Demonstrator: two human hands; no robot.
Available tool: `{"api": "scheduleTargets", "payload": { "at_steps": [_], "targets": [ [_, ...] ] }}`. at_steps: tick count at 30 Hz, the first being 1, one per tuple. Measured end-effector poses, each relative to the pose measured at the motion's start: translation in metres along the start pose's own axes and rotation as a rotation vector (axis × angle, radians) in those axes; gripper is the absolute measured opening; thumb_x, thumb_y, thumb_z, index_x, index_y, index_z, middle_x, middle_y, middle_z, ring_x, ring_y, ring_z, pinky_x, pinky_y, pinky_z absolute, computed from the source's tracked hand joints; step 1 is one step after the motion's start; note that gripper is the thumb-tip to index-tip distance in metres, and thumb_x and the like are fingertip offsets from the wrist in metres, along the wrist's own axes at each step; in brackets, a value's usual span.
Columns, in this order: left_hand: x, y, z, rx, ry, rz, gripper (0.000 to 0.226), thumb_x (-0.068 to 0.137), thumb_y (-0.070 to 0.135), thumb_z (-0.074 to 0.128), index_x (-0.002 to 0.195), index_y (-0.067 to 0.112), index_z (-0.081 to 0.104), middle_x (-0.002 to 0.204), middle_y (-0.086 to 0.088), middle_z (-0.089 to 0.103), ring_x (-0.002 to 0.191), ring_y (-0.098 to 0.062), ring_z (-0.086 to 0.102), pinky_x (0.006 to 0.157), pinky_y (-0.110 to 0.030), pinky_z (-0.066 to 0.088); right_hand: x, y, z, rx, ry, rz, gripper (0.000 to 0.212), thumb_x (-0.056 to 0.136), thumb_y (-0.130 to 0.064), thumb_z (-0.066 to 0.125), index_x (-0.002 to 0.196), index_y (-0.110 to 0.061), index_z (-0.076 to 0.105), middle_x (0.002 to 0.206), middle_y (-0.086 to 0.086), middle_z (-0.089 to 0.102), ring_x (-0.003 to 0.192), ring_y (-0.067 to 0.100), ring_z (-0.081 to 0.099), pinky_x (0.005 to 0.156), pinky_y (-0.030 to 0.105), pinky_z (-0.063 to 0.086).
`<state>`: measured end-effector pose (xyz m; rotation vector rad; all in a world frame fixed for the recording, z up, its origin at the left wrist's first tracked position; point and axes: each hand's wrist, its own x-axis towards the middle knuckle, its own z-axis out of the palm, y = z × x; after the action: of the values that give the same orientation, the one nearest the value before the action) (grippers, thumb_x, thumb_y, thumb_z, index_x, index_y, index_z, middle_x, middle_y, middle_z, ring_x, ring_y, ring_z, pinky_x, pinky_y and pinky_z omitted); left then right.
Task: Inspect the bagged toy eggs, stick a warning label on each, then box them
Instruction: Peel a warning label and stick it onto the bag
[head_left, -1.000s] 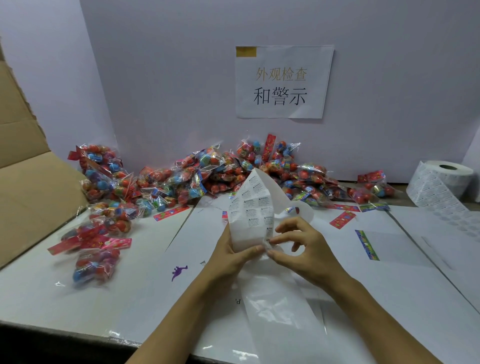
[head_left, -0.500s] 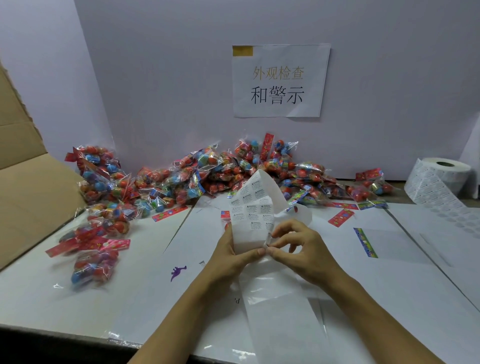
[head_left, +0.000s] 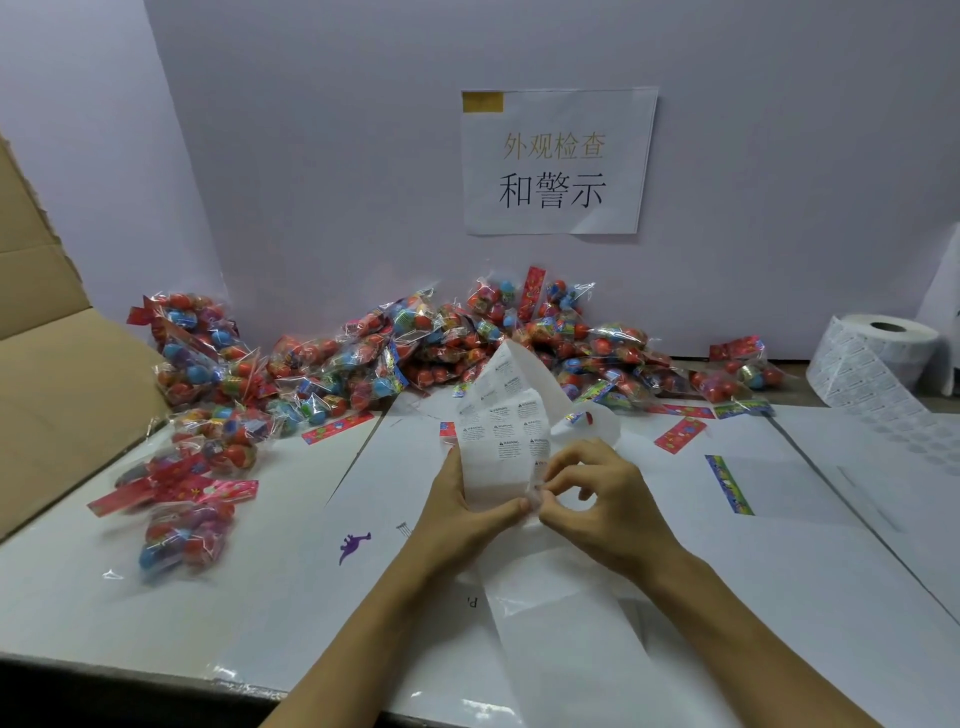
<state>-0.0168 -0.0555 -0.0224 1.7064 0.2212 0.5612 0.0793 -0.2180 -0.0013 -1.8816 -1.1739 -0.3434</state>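
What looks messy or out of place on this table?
Loose red card strips lie on the table apart from the bags, which sit in an untidy heap along the wall. One bag lies alone near the left.

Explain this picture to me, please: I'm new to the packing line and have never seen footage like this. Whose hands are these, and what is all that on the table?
There is no machine: a person wears a camera on the head, looking down at their own hands. The left hand holds up a strip of warning labels, and the right hand pinches at its edge, apparently peeling one label. On the white table lie a heap of bagged toy eggs by the wall, a label roll at right, and a cardboard box at left.
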Motion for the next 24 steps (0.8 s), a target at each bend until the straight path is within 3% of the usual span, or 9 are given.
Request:
{"api": "scheduleTargets", "payload": {
  "at_steps": [4,8,9,12,14,15,18,21,24],
  "targets": [
    [0.001,0.0,-0.001,0.019,0.055,-0.008,0.101,0.07,0.018,0.092,0.152,0.024,0.034,0.146,0.001,0.055,0.13,-0.017,0.057,0.108,-0.047,0.051,0.003,0.004,-0.006,0.095,0.204,0.114,0.013,0.076,0.002,0.081,0.071,-0.009,0.074,0.086,-0.002,0.067,0.084,0.01,0.063,0.058,0.014,0.046],
    [0.0,0.002,-0.002,0.016,0.066,-0.088,0.145,0.062,0.032,0.099,0.158,0.038,-0.009,0.154,0.003,0.038,0.139,-0.019,0.047,0.117,-0.048,0.042,0.007,0.007,-0.015,0.199,0.492,0.23,0.014,0.085,0.0,0.075,0.08,-0.014,0.073,0.092,0.002,0.068,0.085,-0.001,0.064,0.063,0.01,0.049],
    [0.0,0.002,-0.002,0.034,0.075,-0.097,0.146,0.058,0.041,0.099,0.158,0.04,-0.008,0.151,0.007,0.038,0.137,-0.018,0.048,0.115,-0.044,0.044,0.008,0.007,-0.016,0.211,0.539,0.25,0.015,0.087,-0.001,0.073,0.081,-0.016,0.071,0.093,0.004,0.068,0.085,-0.003,0.063,0.063,0.009,0.05],
    [0.0,0.003,-0.002,0.223,0.04,-0.04,0.101,0.059,0.066,0.089,0.144,0.037,0.042,0.129,0.023,0.038,0.123,-0.008,0.05,0.101,-0.024,0.05,0.009,0.005,-0.018,0.217,0.644,0.252,0.016,0.089,-0.004,0.072,0.082,-0.018,0.069,0.093,0.0,0.067,0.084,-0.003,0.062,0.065,0.008,0.049],
    [-0.003,0.001,0.0,0.33,-0.068,-0.011,0.053,0.065,0.072,0.081,0.108,0.044,0.07,0.128,0.02,0.04,0.129,-0.002,0.039,0.105,-0.021,0.041,0.009,0.004,-0.019,0.206,0.684,0.214,0.015,0.089,-0.006,0.071,0.081,-0.018,0.069,0.091,-0.007,0.064,0.084,-0.002,0.061,0.064,0.009,0.048],
    [-0.006,0.002,0.0,0.373,-0.164,-0.003,0.044,0.066,0.077,0.077,0.095,0.044,0.076,0.131,0.02,0.041,0.131,0.003,0.032,0.109,-0.019,0.034,0.009,0.004,-0.02,0.188,0.694,0.189,0.014,0.089,-0.004,0.071,0.082,-0.016,0.069,0.091,-0.007,0.064,0.084,0.0,0.061,0.064,0.01,0.048],
    [-0.013,0.004,0.0,0.392,-0.374,0.034,0.051,0.065,0.079,0.069,0.095,0.039,0.078,0.131,0.024,0.054,0.129,0.009,0.038,0.106,-0.012,0.031,0.009,0.007,-0.021,0.092,0.678,0.132,0.008,0.088,0.0,0.071,0.083,-0.007,0.072,0.094,0.0,0.064,0.084,0.013,0.062,0.064,0.019,0.051],
    [-0.012,0.011,0.0,0.234,-0.29,0.031,0.05,0.073,0.072,0.064,0.105,0.034,0.073,0.115,0.016,0.07,0.109,-0.001,0.062,0.094,-0.016,0.048,0.009,0.008,-0.022,-0.022,0.626,0.052,0.002,0.085,0.001,0.075,0.084,-0.001,0.074,0.095,0.001,0.063,0.086,0.021,0.061,0.062,0.025,0.05],
    [-0.007,0.013,0.003,0.086,-0.173,0.026,0.042,0.089,0.057,0.058,0.108,0.023,0.072,0.103,0.005,0.076,0.098,-0.011,0.071,0.086,-0.026,0.056,0.007,0.007,-0.016,-0.107,0.52,-0.013,0.006,0.08,0.003,0.079,0.082,0.001,0.075,0.093,0.008,0.067,0.088,0.021,0.059,0.065,0.025,0.048]
  ]
}}
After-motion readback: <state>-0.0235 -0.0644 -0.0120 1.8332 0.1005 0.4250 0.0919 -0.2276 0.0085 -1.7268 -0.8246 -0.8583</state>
